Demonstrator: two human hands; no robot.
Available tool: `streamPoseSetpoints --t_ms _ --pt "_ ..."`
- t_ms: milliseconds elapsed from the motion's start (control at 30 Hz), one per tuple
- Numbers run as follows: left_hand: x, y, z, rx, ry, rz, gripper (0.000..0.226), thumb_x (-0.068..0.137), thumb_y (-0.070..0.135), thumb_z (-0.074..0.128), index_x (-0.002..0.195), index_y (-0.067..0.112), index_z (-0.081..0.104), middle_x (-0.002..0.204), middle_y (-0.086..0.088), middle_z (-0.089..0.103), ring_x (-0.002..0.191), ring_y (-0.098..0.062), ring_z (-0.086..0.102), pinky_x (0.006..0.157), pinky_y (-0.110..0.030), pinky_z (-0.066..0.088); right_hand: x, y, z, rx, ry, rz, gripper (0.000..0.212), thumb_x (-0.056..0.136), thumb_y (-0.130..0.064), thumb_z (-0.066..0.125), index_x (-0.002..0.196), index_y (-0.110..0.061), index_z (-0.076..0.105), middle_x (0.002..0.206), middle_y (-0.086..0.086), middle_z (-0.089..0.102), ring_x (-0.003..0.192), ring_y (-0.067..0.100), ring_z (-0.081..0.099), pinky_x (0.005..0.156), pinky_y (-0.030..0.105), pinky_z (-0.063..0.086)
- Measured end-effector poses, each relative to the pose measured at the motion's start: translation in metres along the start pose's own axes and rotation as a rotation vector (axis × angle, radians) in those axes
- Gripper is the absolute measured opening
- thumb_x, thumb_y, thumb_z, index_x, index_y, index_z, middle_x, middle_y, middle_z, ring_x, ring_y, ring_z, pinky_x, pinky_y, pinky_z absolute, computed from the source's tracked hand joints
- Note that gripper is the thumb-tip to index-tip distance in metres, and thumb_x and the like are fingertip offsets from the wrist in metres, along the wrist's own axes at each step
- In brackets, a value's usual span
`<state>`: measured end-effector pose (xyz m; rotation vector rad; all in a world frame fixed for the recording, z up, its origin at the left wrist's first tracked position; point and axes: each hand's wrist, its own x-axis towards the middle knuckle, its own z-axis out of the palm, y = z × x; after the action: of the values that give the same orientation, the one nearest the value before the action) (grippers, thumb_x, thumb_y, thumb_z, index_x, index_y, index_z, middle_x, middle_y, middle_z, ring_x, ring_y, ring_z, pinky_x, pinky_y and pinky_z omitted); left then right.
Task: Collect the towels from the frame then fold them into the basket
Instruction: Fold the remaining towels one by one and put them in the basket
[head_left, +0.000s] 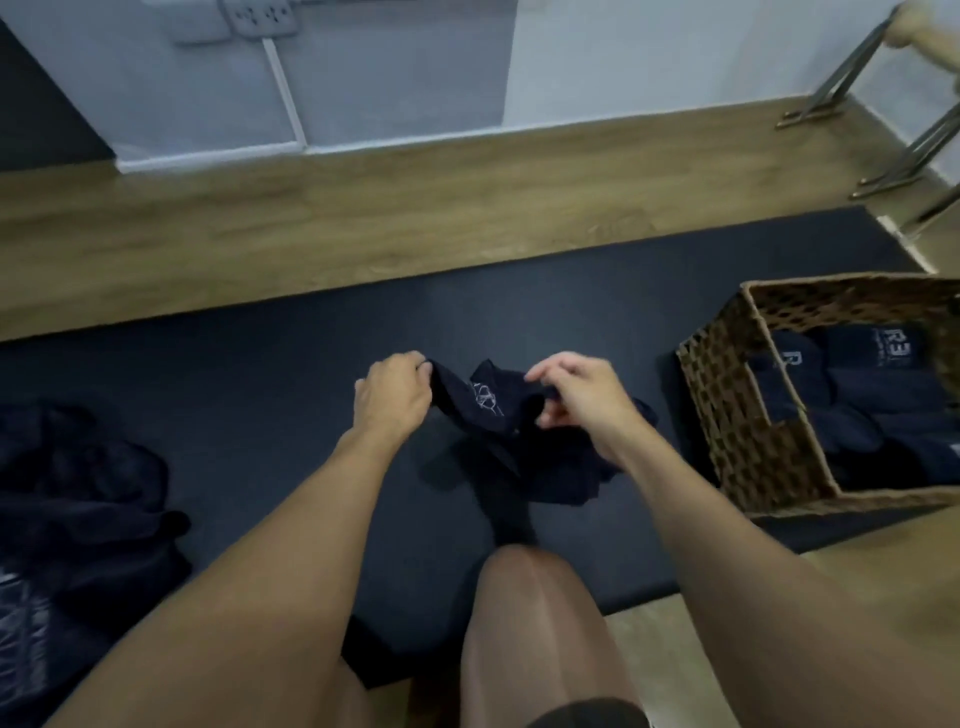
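Holding what, those two hands?
— One dark towel (488, 410), stretched between them. The left hand (395, 395) has its fingers curled round one bunched end; the right hand (576, 400) pinches the other end between thumb and fingers. The cloth sags in the middle, where a pale stitched mark shows, and its lower part lies crumpled on the black mat (260, 395).
Where is the basket?
— On the person's right: a woven basket (727, 405) on the right part of the mat, near the right hand but apart from it. Folded dark towels (878, 395) lie inside, some with pale lettering.
Any towels not folded?
— A loose dark heap (78, 493) on the mat at the far left, well apart from the hands.
And beyond?
— A bare knee (524, 597) below the hands, wooden floor (260, 234) past the mat, and metal legs (831, 88) in the far right corner by the white wall (623, 52).
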<state>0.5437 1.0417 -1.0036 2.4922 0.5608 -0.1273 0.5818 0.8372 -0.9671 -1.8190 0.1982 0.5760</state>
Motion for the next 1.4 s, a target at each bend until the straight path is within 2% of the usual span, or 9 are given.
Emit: streamPoseSetpoints --t_ms 133,267,367,533,667,800,900,1067,1400 --pt "-0.004 0.023 -0.088 -0.339 0.302 0.053 0.027 0.105 0.019 0.037 0.085 0.007 0.05 0.082 -0.007 0.054 0.08 -0.025 0.051 0.068 -0.038 0.038 -0.036 -0.086 -0.015 0.215 -0.03 -0.293 0.007 0.089 -0.012 0.068 0.086 -0.006 0.07 0.07 0.01 0.067 0.073 0.024 0.068 0.078 0.035 0.058" --pt "-0.031 0.051 -0.171 -0.526 0.537 0.169 0.021 0.103 0.019 0.044 0.084 0.011 0.05 0.073 0.004 0.049 0.078 -0.018 0.046 0.068 -0.03 0.034 -0.072 -0.139 -0.02 -0.315 0.048 -0.602 0.036 0.069 -0.023 0.087 0.095 -0.02 0.062 0.082 -0.004 0.063 0.072 0.009 0.058 0.069 0.021 0.046" --pt "-0.068 0.069 -0.229 -0.509 0.572 0.279 0.023 0.093 0.034 0.062 0.083 0.014 0.061 0.076 0.005 0.062 0.076 -0.015 0.058 0.068 -0.028 0.043 -0.096 -0.172 -0.02 -0.463 0.255 -0.794 0.02 0.08 -0.017 0.078 0.089 -0.016 0.06 0.08 0.003 0.062 0.074 0.018 0.057 0.062 0.022 0.038" --pt "-0.132 0.074 -0.324 -0.203 0.326 0.34 0.029 0.07 0.032 0.086 0.079 0.012 0.067 0.075 -0.002 0.064 0.069 -0.012 0.056 0.06 -0.021 0.042 -0.135 -0.224 -0.046 -0.318 0.499 -0.825 0.029 0.097 -0.034 0.053 0.088 -0.007 0.059 0.078 0.013 0.065 0.072 0.034 0.065 0.071 0.052 0.055" --pt "-0.138 0.063 -0.362 0.226 0.33 0.229 0.022 0.081 0.018 0.078 0.097 0.004 0.074 0.091 -0.016 0.07 0.085 -0.029 0.062 0.069 -0.03 0.046 -0.158 -0.25 -0.047 -0.231 0.469 -0.811 0.028 0.1 -0.028 0.051 0.095 -0.005 0.065 0.067 0.009 0.063 0.05 0.02 0.057 0.05 0.032 0.044" --pt "-0.132 0.041 -0.358 0.274 0.499 0.044 0.011 0.09 0.024 0.068 0.093 0.016 0.075 0.089 -0.01 0.067 0.084 -0.032 0.061 0.074 -0.038 0.05 -0.152 -0.255 -0.042 -0.052 0.4 -0.709 0.019 0.099 -0.026 0.054 0.104 -0.014 0.068 0.061 0.005 0.061 0.045 0.014 0.053 0.046 0.025 0.04" --pt "-0.112 0.019 -0.341 0.035 0.613 -0.092 0.015 0.095 0.019 0.061 0.098 0.02 0.075 0.096 -0.012 0.069 0.08 -0.033 0.067 0.069 -0.034 0.049 -0.131 -0.253 -0.033 0.083 0.242 -0.563 0.021 0.099 -0.026 0.057 0.114 -0.014 0.064 0.076 0.008 0.068 0.061 0.019 0.067 0.046 0.025 0.05" --pt "-0.056 0.008 -0.336 -0.886 0.691 -0.123 0.016 0.096 0.003 0.056 0.096 0.012 0.069 0.105 -0.01 0.07 0.066 -0.024 0.072 0.054 -0.026 0.059 -0.087 -0.269 -0.006 0.16 0.133 -0.531 0.02 0.1 -0.026 0.054 0.112 -0.014 0.064 0.107 0.008 0.067 0.099 0.025 0.068 0.071 0.032 0.061" --pt "-0.053 0.072 -0.444 -0.979 0.989 0.32 0.019 0.092 0.004 0.06 0.089 0.017 0.073 0.087 0.003 0.071 0.078 -0.007 0.072 0.072 -0.023 0.059 -0.109 -0.39 -0.021 0.29 0.25 -0.865 0.014 0.099 -0.024 0.053 0.09 -0.022 0.064 0.085 0.0 0.069 0.074 0.012 0.065 0.064 0.027 0.054"
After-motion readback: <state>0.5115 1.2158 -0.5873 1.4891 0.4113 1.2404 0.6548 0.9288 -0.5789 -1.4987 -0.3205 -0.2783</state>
